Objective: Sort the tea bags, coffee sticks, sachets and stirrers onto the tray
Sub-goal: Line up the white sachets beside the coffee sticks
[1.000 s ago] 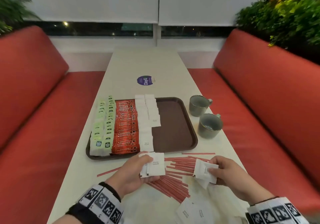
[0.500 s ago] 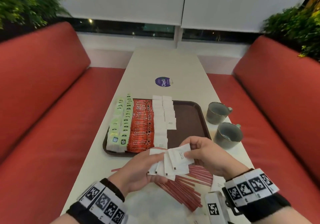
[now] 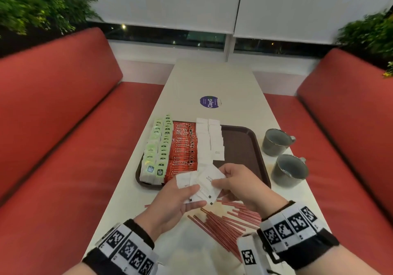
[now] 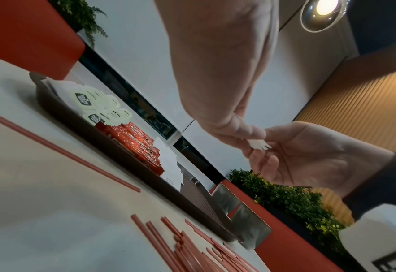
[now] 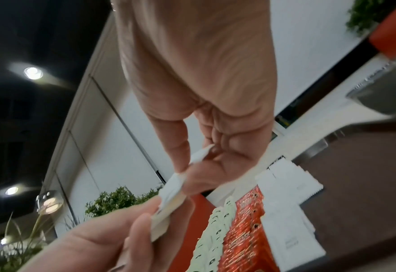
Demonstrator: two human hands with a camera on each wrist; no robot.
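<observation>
I see my left hand (image 3: 176, 200) and right hand (image 3: 238, 184) both pinching one fanned bunch of white paper sugar sachets (image 3: 204, 182) over the brown plastic tray's (image 3: 240, 147) near edge. The tray holds two rows of green tea bags (image 3: 159, 147), one of red coffee sticks (image 3: 182, 149), two of sachets. Red stirrers (image 3: 221, 223), too many to count, lie on the pale surface (image 3: 212, 79) beside two grey mugs (image 3: 274, 141), between red benches.

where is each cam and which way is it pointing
Head: high, facing forward and down the table; both hands hold sachets before the tray.
Left wrist: low, looking up along the left hand at the right.
Right wrist: low, looking along the right hand at the left.
Shared: sachets, both hands, tray.
</observation>
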